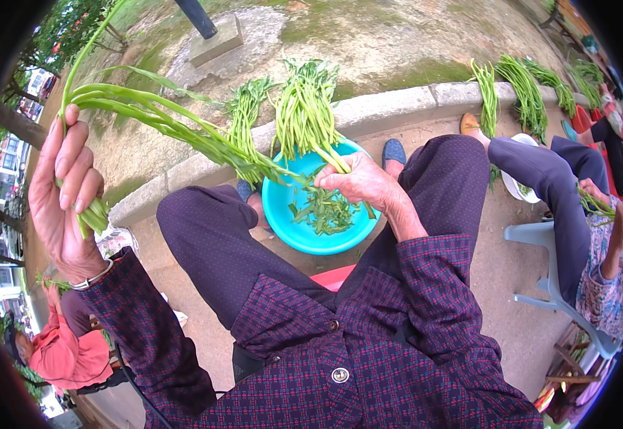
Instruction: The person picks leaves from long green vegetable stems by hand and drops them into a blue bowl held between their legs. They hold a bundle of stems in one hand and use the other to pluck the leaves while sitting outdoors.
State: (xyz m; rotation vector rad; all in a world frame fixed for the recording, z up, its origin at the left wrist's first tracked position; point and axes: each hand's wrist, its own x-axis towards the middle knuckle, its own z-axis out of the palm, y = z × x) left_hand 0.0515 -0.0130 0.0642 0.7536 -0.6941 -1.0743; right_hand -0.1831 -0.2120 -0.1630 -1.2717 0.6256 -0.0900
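Note:
At the left, my left hand (pixel 67 187) is raised and closed around the lower stems of a bunch of long leafy green stems (pixel 183 126), whose leafy ends trail right towards the basin. My right hand (pixel 368 179) grips several thick pale green stems above a turquoise plastic basin (pixel 284 230). Torn green leaves and short pieces (pixel 325 212) lie in the basin. Just beyond it, a large bundle of leafy greens (pixel 306 112) rests over the stone kerb, with a narrower bundle (pixel 244 126) to its left.
A stone kerb (pixel 386 107) curves past my feet. More green bundles (pixel 520 94) lie along it at right. A seated person (pixel 563 214) with a white basin (pixel 523 187) is on my right, on a grey-blue plastic chair (pixel 536 233). Another person (pixel 73 354) sits at left. A post stands in a concrete block (pixel 217 43).

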